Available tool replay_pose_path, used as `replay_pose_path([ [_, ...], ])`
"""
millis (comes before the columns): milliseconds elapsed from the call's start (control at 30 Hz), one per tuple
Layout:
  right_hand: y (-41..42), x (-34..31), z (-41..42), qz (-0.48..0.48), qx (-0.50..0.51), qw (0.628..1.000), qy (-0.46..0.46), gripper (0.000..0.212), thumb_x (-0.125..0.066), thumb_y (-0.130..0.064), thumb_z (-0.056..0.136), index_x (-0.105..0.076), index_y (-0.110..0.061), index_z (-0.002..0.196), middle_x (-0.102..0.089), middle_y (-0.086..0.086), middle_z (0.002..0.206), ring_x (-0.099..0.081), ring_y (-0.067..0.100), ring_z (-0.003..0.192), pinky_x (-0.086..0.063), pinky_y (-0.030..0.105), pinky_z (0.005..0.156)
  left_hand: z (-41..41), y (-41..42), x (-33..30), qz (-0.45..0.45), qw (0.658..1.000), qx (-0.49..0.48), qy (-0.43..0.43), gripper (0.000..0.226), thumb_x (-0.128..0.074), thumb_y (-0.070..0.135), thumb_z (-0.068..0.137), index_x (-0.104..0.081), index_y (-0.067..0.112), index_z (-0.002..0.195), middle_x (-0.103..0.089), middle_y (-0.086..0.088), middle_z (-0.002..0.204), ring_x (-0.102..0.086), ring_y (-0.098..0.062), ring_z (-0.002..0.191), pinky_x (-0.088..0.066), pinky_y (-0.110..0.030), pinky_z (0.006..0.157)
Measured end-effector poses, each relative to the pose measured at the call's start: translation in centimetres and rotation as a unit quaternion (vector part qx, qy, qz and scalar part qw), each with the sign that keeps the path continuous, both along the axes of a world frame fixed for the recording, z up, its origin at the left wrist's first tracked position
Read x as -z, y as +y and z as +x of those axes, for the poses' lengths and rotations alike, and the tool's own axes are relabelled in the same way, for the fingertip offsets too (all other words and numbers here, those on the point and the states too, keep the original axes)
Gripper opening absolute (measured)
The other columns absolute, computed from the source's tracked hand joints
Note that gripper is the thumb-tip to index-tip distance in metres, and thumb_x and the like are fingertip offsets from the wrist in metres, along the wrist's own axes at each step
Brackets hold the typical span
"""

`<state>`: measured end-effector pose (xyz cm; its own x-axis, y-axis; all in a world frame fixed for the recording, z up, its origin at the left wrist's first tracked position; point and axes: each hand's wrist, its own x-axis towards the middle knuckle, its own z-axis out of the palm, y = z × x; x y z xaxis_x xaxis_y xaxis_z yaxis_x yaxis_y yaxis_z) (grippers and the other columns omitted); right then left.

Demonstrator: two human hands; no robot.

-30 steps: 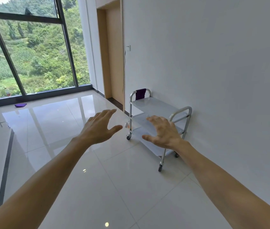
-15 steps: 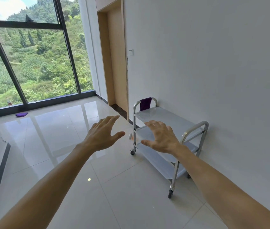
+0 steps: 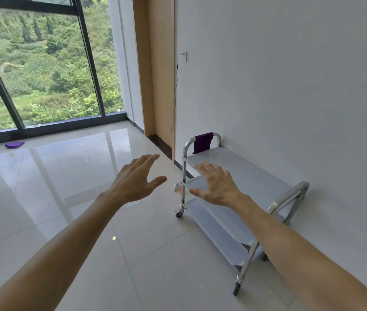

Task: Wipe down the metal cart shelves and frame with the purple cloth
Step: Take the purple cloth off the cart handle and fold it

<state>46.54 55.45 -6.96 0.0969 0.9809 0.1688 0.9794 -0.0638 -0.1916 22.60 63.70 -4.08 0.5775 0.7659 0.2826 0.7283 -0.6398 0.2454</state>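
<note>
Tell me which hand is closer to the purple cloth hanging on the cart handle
Right. The right hand hovers open just below the purple cloth, in front of the cart; the left hand hovers open farther to its left.

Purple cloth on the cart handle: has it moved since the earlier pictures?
No. The purple cloth hangs over the same far handle of the cart, as before. Only the camera has come closer; neither hand touches it.

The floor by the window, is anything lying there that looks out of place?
Yes. A purple object lies on the tiles just before the window frame, far from the cart, whose far handle carries a purple cloth. What it is can't be told.
</note>
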Motion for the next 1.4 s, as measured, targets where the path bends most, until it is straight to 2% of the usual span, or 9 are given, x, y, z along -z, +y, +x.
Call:
replay_pose_path([
  [233,14.0,-0.2,2.4,0.003,0.035,0.999,0.016,0.08,-0.057,-0.063,0.086,-0.022,-0.033,0.152,-0.022,-0.003,0.161,-0.023,0.025,0.146,-0.025,0.054,0.115,3.2,15.7,0.5,-0.014,0.999,0.036,-0.004,0.079,-0.051,0.067,0.086,-0.024,0.031,0.151,-0.032,0.002,0.157,-0.036,-0.025,0.14,-0.035,-0.051,0.109],
  [433,22.8,0.7,5.0,0.005,0.062,0.997,0.034,0.08,-0.056,-0.062,0.086,-0.023,-0.032,0.152,-0.021,-0.003,0.161,-0.023,0.025,0.146,-0.025,0.053,0.114,6.9,26.2,0.5,-0.022,0.997,0.071,-0.014,0.077,-0.051,0.067,0.086,-0.026,0.031,0.15,-0.032,0.003,0.157,-0.036,-0.024,0.14,-0.034,-0.05,0.11],
  [767,35.6,3.1,12.0,0.005,0.079,0.995,0.06,0.08,-0.057,-0.061,0.086,-0.023,-0.028,0.151,-0.023,-0.003,0.159,-0.025,0.025,0.143,-0.03,0.051,0.112,13.6,39.0,3.5,-0.048,0.995,0.084,-0.013,0.077,-0.051,0.066,0.085,-0.026,0.032,0.15,-0.032,0.004,0.157,-0.037,-0.023,0.14,-0.036,-0.05,0.11],
  [1067,47.6,4.8,22.6,0.001,0.092,0.989,0.112,0.078,-0.062,-0.055,0.085,-0.029,-0.025,0.149,-0.031,-0.005,0.155,-0.028,0.023,0.143,-0.033,0.049,0.11,23.4,50.5,6.2,-0.103,0.99,0.09,-0.019,0.074,-0.052,0.063,0.087,-0.026,0.033,0.149,-0.031,0.004,0.157,-0.038,-0.023,0.139,-0.039,-0.049,0.107],
  [1400,56.1,8.4,31.2,-0.038,0.136,0.977,0.158,0.075,-0.064,-0.045,0.089,-0.029,-0.021,0.151,-0.03,0.001,0.157,-0.028,0.025,0.144,-0.031,0.047,0.114,32.5,60.1,10.9,-0.157,0.98,0.123,-0.026,0.066,-0.056,0.052,0.093,-0.031,0.028,0.148,-0.036,0.002,0.154,-0.04,-0.021,0.137,-0.039,-0.044,0.108],
])
